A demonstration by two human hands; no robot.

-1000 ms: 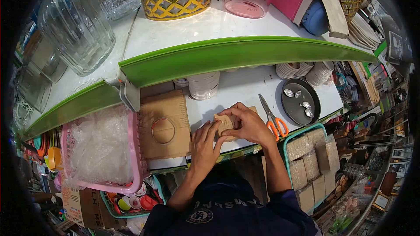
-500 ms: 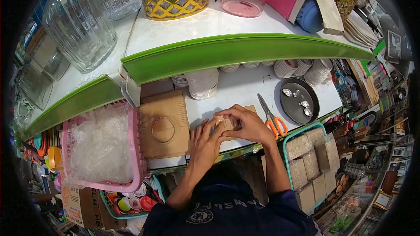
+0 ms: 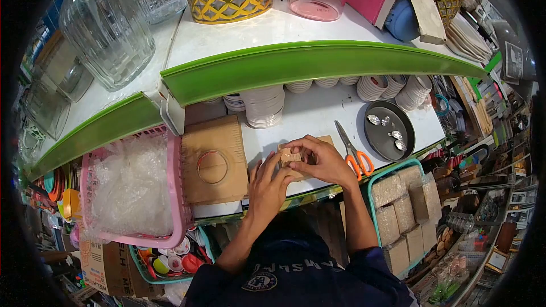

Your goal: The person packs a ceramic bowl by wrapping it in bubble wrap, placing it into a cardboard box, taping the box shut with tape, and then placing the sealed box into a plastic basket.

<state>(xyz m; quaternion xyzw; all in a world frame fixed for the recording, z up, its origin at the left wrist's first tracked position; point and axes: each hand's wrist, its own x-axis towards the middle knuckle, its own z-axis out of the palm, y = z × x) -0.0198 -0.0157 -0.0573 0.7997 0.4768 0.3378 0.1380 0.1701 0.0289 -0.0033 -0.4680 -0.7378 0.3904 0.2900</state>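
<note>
On the white lower shelf [image 3: 318, 116], under the green shelf edge [image 3: 307, 65]: one small tan cardboard piece [image 3: 293, 156], flat and pale brown, mostly covered by the two hands, so its full outline cannot be told. Left hand [image 3: 266, 185]: fingers spread, lying on the near-left part of the piece and pressing it to the shelf. Right hand [image 3: 321, 162]: fingers curled over the top, thumb and forefinger pinching at the piece's middle. Beside it, left: a larger cardboard sheet [image 3: 215, 162] with a drawn ring, lying flat. Right, close to the right hand: orange-handled scissors [image 3: 354, 153], blades pointing away; then a dark round tray [image 3: 389, 131] holding small shiny items. Behind: stacks of white discs [image 3: 263, 107]. Far left: pink basket [image 3: 133, 190] of clear plastic. Risks, as judged: the piece lies near the shelf's front edge, so a slip of the pressing hand could push it off; a sideways move of the right wrist could knock the scissors; a hard pinch could crease the thin card.
</note>
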